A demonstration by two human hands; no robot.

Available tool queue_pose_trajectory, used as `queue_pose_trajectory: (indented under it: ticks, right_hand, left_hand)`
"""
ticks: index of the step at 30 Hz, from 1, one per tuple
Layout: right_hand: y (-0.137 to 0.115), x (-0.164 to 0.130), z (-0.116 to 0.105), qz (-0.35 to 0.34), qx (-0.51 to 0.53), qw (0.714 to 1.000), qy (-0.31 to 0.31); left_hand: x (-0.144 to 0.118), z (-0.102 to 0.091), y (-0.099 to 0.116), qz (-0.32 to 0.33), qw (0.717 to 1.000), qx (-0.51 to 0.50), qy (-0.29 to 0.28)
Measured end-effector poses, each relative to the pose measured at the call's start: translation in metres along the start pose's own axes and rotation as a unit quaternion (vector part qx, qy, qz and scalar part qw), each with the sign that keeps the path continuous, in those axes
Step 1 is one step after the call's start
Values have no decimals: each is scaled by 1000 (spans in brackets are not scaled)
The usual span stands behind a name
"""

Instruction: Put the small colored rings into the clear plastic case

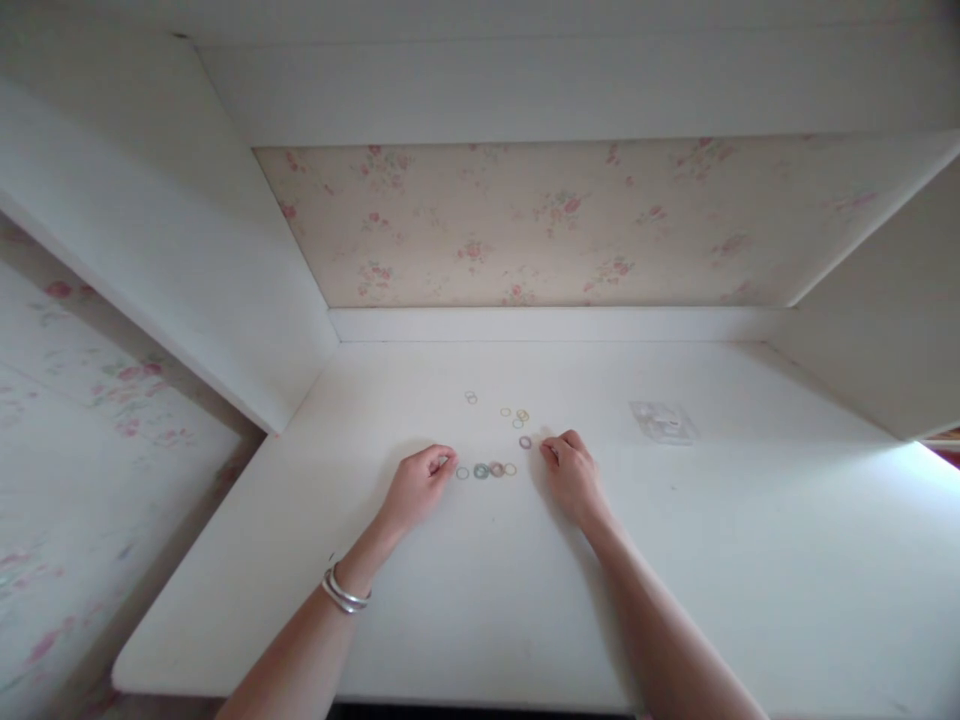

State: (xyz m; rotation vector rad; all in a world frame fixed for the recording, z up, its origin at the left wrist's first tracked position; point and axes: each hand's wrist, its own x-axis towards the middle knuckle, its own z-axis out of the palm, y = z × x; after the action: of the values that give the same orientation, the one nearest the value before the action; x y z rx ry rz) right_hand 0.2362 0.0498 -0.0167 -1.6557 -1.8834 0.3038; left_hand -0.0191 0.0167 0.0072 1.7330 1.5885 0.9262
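Observation:
Several small coloured rings lie on the white desk (480,600). A short row of rings (487,470) sits between my hands, a purple ring (525,442) lies just left of my right hand, and a loose cluster of rings (516,415) is farther back. My left hand (418,487) rests on the desk with fingers curled, its fingertips pinched at the left end of the row; whether it holds a ring is too small to tell. My right hand (571,473) rests with fingers curled beside the purple ring. A silver bangle (343,591) circles my left wrist.
A small clear plastic bag (663,422) lies on the desk at the right rear. White side panels (172,260) close in the desk left and right, with a floral back wall (555,225) and a shelf overhead. The desk's front edge runs near the bottom.

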Motion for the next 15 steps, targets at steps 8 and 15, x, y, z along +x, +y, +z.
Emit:
queue_pose_trajectory:
  ticks: [8,15]
  right_hand:
    - [-22,-15,1,-109,107,988,-31]
    - [-30,-20,3,-135,79,984,-90]
  left_hand:
    - [4,-1,1,-24,999,-41,-17]
    - [3,-2,1,-37,998,-44,-23]
